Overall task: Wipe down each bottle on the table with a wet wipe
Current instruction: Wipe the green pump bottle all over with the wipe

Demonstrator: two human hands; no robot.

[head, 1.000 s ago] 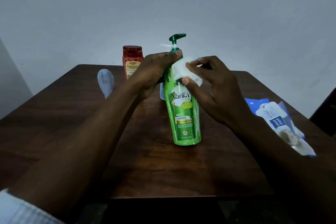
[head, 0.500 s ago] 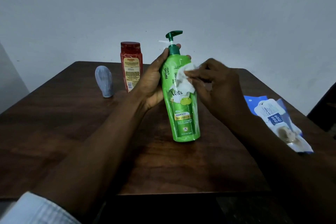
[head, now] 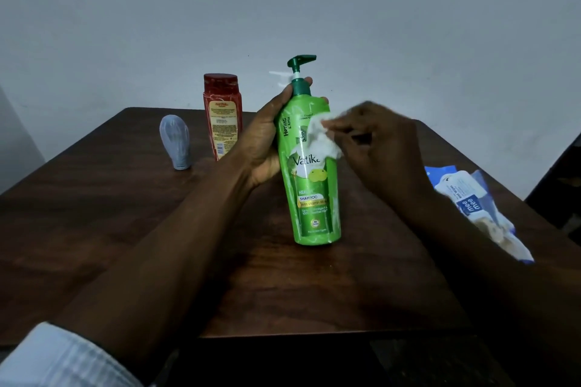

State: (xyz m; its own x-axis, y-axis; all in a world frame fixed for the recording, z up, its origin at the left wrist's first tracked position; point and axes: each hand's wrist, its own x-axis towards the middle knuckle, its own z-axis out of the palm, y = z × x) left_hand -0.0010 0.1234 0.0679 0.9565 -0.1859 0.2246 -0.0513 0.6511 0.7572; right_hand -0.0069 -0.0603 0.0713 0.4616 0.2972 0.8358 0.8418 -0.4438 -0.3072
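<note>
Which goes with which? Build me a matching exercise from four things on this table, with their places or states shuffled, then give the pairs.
Things
1. green pump bottle
2. red bottle
3. wet wipe
4. wipes pack

Places or states
A. lies by the right edge of the table
B. pinched by the right hand
C. gripped near its neck by the left hand
D. stands untouched at the back

Pairs: 1-C, 2-D, 3-B, 4-A
</note>
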